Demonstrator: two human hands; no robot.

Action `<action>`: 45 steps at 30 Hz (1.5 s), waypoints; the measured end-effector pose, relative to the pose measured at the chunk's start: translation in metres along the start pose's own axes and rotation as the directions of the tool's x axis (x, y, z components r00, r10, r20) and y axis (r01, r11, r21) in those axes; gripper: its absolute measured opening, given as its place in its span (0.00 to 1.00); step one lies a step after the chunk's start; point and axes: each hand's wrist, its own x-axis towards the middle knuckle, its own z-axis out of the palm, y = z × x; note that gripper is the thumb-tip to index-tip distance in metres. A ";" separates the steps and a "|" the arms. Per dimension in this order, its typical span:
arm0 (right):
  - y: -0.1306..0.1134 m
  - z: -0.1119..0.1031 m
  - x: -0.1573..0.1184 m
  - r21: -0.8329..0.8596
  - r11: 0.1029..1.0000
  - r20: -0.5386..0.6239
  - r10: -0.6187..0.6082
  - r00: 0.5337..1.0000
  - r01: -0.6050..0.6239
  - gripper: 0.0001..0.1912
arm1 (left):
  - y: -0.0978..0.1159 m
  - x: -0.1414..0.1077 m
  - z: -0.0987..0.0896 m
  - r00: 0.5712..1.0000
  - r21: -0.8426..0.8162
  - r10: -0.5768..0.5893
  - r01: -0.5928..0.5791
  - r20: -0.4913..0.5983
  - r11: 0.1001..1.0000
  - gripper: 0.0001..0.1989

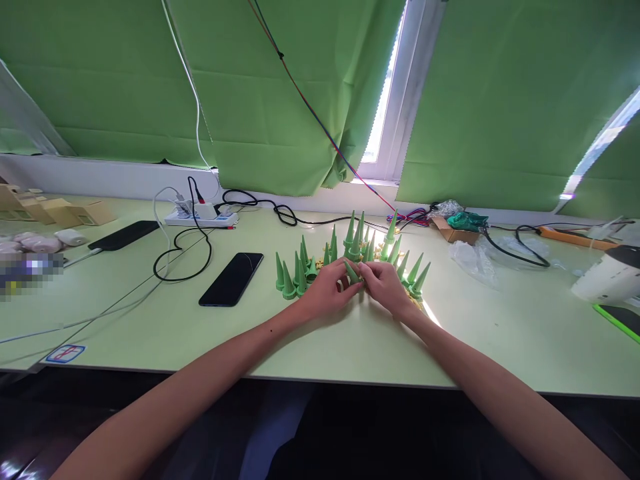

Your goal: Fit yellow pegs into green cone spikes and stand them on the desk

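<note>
My left hand point(331, 288) is closed around a small green cone point(352, 272), which lies tilted between the thumb and fingers. Close against it, my right hand point(384, 283) has its fingertips pinched together at the cone's right end; whatever they grip is too small to make out. Behind and beside both hands stand several green pointed cones point(287, 280) with round bases, mostly upright. Small yellowish pieces point(320, 263) lie scattered among them, partly hidden by the cones and my hands.
Left of the cones lies a black phone point(231, 280). Further back are a white power strip point(201, 217) and looping black cables point(183, 275). To the right sit a small cardboard box point(453, 230), clear plastic bags point(475, 261) and a white cylindrical object point(607, 275). The table's front edge runs below my forearms.
</note>
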 end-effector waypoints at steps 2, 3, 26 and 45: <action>0.000 0.000 0.000 0.010 1.000 0.001 0.015 1.000 -0.015 0.23 | 0.000 -0.001 0.000 1.000 0.036 0.031 -0.031 0.005 0.999 0.07; 0.000 0.000 0.000 0.019 0.999 0.006 0.030 1.000 -0.030 0.23 | 0.000 -0.001 -0.001 0.999 0.053 0.043 -0.044 0.010 0.998 0.07; -0.005 0.001 -0.002 0.270 0.873 0.233 0.351 0.907 -0.407 0.19 | 0.001 -0.006 -0.002 0.994 0.199 0.087 -0.097 0.060 0.975 0.06; -0.007 0.001 -0.001 0.399 0.869 0.091 0.282 0.955 -0.294 0.22 | -0.010 -0.001 -0.002 0.984 0.204 0.130 -0.104 -0.121 0.973 0.09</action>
